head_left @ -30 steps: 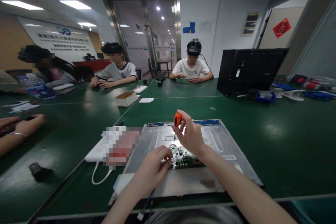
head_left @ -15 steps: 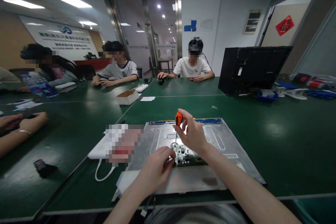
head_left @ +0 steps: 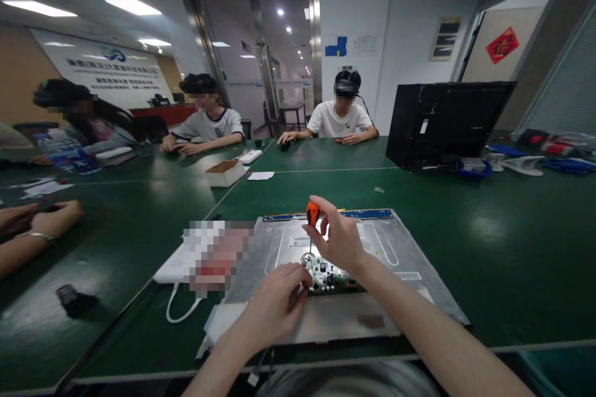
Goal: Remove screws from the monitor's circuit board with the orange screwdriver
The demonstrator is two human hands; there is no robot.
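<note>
My right hand is closed around the orange and black handle of a screwdriver. The screwdriver stands nearly upright, its thin shaft pointing down to the upper left corner of a green circuit board. With curled fingers, my left hand grips the board's left edge; its fingertips are partly hidden. Beneath the board lies a flat metal display panel with a blue strip along its far edge. My right forearm crosses over the panel's right part.
A white box-like device with a cable lies left of the panel. Farther left are a small black object and another person's hands. An open carton and a black monitor stand beyond. Other people sit across the green table.
The screwdriver has become slightly more upright, and my right hand has shifted a little left and down. My left hand keeps its place at the board. The view has moved slightly.
</note>
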